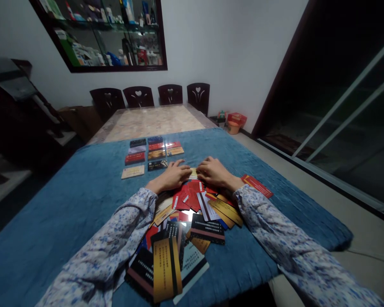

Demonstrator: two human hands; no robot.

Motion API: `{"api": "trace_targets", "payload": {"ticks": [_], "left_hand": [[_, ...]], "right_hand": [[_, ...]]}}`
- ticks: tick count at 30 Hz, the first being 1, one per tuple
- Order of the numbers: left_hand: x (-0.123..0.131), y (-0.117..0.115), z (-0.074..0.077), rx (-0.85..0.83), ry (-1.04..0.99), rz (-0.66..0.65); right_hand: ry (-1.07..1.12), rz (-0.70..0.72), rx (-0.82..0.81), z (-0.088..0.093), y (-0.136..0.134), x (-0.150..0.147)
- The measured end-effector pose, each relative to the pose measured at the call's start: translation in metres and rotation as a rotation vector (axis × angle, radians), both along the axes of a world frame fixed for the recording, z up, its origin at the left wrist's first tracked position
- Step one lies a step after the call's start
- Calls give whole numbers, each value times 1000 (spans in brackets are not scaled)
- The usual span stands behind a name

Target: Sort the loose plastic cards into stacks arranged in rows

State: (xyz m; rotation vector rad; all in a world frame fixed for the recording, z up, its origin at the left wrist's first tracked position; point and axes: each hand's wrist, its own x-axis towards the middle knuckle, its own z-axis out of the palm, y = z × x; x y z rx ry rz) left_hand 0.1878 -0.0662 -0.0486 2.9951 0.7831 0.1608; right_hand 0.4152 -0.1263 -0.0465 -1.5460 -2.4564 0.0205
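My left hand (174, 175) and my right hand (215, 172) face each other above the far end of a loose card pile. Between their curled fingertips a pale yellow card (193, 173) is held from both sides; whether others lie under it is hidden. Just below my hands, several red cards (188, 195) overlap. Nearer to me lie a white card with a dark stripe (207, 207), gold cards (167, 268), black cards (207, 228) and a grey-green card (192, 267), many with their striped backs up.
Beyond my left hand, card stacks sit in columns, among them a red stack (135, 158), a black card (157, 165) and a cream card (132, 172). A red card (257, 186) lies beyond my right wrist. A blue cloth (92, 200) covers the table's near part; chairs (170, 94) stand behind.
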Motion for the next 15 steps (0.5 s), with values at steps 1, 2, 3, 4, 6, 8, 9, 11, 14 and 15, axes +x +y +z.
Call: {"api": "trace_targets", "payload": {"ticks": [1, 2, 3, 4, 6, 8, 9, 11, 14, 15], "left_hand": [[0, 1, -1, 4, -5, -3], [-1, 2, -1, 7, -12, -8], [-1, 2, -1, 11, -19, -15], [-2, 2, 0, 14, -23, -22], [-3, 2, 2, 15, -23, -30], [-4, 1, 5, 12, -17, -26], [-5, 1, 6, 9, -15, -26], [-7, 1, 9, 8, -12, -31], [-10, 1, 12, 13, 9, -34], [-11, 1, 14, 17, 17, -34]], "right_hand": [[-4, -1, -7, 0, 0, -1], [-7, 0, -12, 0, 0, -1], [-7, 3, -14, 0, 0, -1], [-6, 8, -13, 0, 0, -1], [-2, 20, -7, -1, 0, -2], [5, 29, -5, -1, 1, -2], [8, 32, -5, -1, 1, -3], [11, 32, -10, -1, 1, -3], [13, 29, -21, -1, 2, -3], [14, 30, -25, -1, 2, -3]]}}
